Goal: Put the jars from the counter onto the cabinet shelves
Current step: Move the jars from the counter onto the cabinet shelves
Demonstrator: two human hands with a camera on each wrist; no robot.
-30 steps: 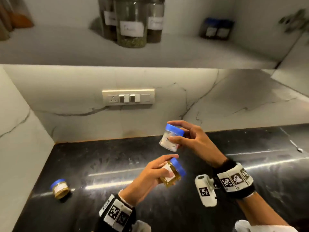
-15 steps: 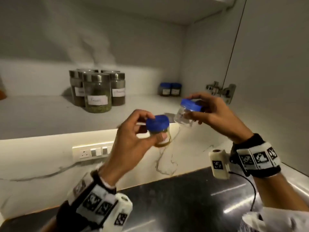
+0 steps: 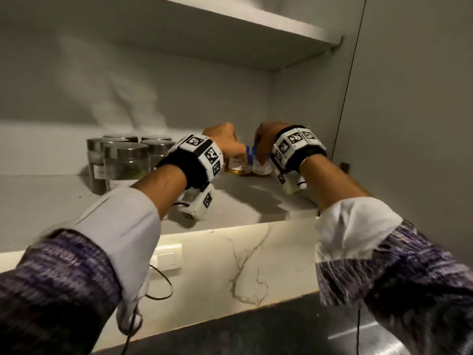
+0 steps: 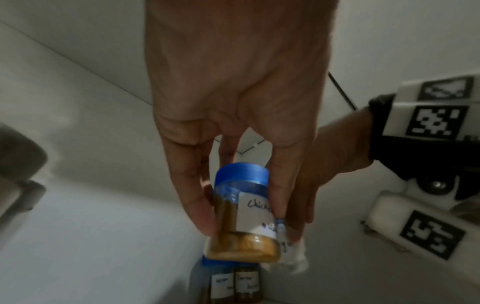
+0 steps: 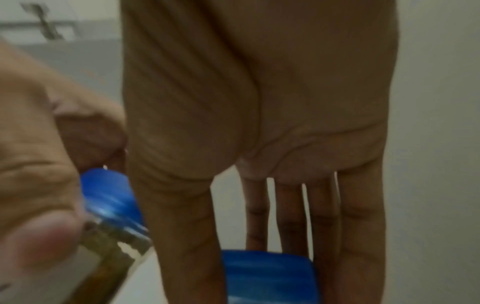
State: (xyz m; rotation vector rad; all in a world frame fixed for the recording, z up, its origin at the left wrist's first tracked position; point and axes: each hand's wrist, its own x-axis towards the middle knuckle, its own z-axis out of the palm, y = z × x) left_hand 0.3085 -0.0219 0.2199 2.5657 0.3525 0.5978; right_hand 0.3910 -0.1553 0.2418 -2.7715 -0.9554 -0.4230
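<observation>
My left hand [image 3: 227, 144] pinches a small blue-lidded jar of yellow-brown powder [image 4: 244, 216] between thumb and fingers. It holds the jar low over the cabinet shelf [image 3: 243, 198], near the back right corner. My right hand [image 3: 266, 139] grips a second small jar with white contents [image 3: 261, 168] by its blue lid [image 5: 267, 273], right beside the first. Two more small labelled jars [image 4: 233, 286] stand on the shelf just beyond the held ones. Whether the held jars touch the shelf is hidden by my hands.
Several tall glass jars with steel lids [image 3: 125, 162] stand at the shelf's back left. The cabinet's side wall [image 3: 307, 111] is close on the right, and an upper shelf [image 3: 256, 16] lies overhead. Below are the marble backsplash with a switch plate [image 3: 166, 257] and the dark counter [image 3: 281, 326].
Both hands have risen from in front of the shelf edge and reached deep into the cabinet with their jars, to the back right corner. The view has tilted upward.
</observation>
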